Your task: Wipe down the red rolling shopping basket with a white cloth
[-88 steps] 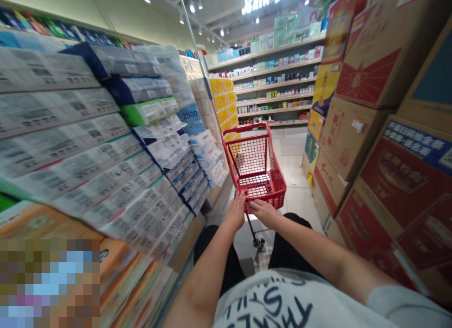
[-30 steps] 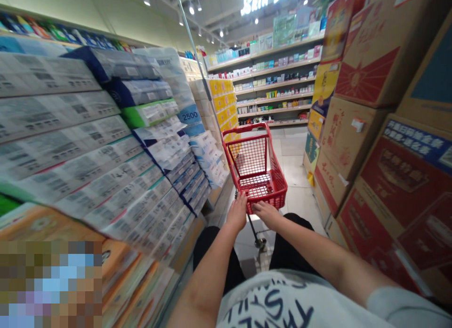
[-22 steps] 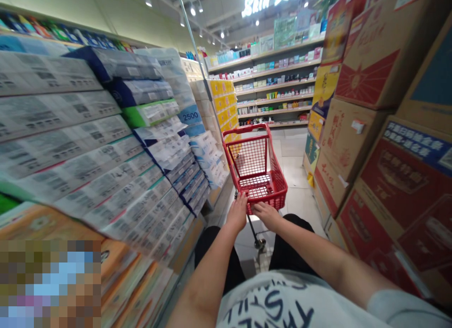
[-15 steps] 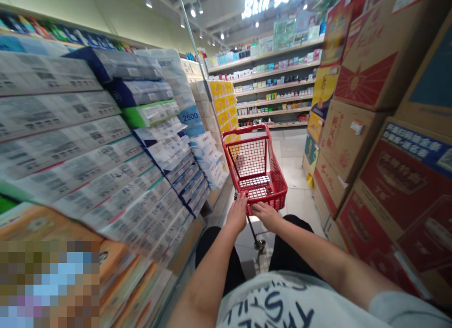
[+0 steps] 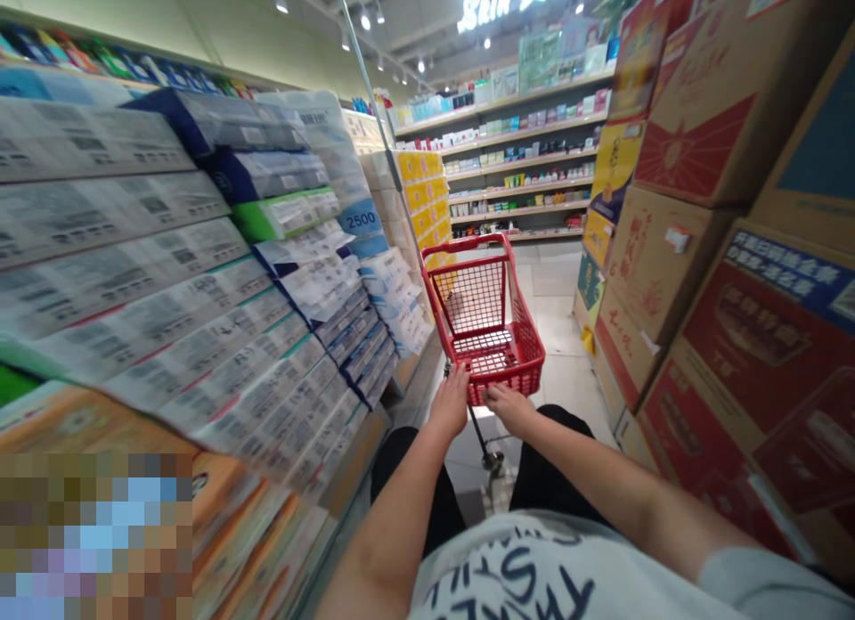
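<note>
A small red shopping cart [image 5: 517, 313] with an empty mesh basket stands in the aisle straight ahead of me. My left hand [image 5: 450, 402] and my right hand [image 5: 508, 404] both rest on its near edge, fingers curled over the handle bar. The cart's black wheel stem [image 5: 491, 458] shows below, between my legs.
Stacked tissue and paper packs [image 5: 200, 273] fill the shelves on the left, close to my arm. Tall piles of cardboard boxes [image 5: 708, 246] line the right side. The tiled floor [image 5: 557, 326] runs ahead to shelves of bottles [image 5: 521, 166] at the aisle's end.
Almost nothing differs. Both hands stay on the cart's handle, and the view has shifted only slightly.
</note>
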The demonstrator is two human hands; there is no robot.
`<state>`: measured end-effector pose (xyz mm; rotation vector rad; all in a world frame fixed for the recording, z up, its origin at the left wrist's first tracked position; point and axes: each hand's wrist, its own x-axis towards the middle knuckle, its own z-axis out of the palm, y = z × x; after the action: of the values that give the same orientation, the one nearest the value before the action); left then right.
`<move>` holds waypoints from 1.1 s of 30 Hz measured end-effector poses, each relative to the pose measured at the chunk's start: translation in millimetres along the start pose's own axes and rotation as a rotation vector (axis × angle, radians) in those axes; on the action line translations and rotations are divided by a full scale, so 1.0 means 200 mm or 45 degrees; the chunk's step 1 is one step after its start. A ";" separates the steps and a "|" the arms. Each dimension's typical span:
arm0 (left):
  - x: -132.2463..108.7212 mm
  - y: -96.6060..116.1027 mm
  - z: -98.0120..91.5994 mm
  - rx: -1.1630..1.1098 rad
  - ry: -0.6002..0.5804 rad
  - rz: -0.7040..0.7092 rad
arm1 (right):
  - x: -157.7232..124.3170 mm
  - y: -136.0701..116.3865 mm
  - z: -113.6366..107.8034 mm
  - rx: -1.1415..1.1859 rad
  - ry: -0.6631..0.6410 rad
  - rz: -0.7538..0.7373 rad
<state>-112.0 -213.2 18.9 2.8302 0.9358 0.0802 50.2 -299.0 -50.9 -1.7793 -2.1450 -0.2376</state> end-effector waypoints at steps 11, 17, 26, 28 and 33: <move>0.00 0.01 -0.01 0.015 -0.005 -0.007 | 0.02 0.01 -0.02 -0.011 0.140 -0.071; 0.00 0.00 0.01 0.025 0.004 -0.007 | 0.00 0.00 -0.03 -0.020 0.067 0.008; -0.01 0.01 0.00 0.010 0.016 -0.004 | 0.00 0.00 -0.05 0.063 0.084 -0.039; 0.00 0.01 0.00 0.012 0.021 0.004 | 0.00 0.00 -0.05 0.069 0.110 -0.053; 0.00 0.01 0.01 0.024 0.017 -0.015 | 0.00 0.01 -0.04 0.053 0.118 -0.047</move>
<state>-110.2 -214.9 18.2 2.8444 0.9605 0.0899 53.4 -301.4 -43.1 -1.6735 -2.1043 -0.2769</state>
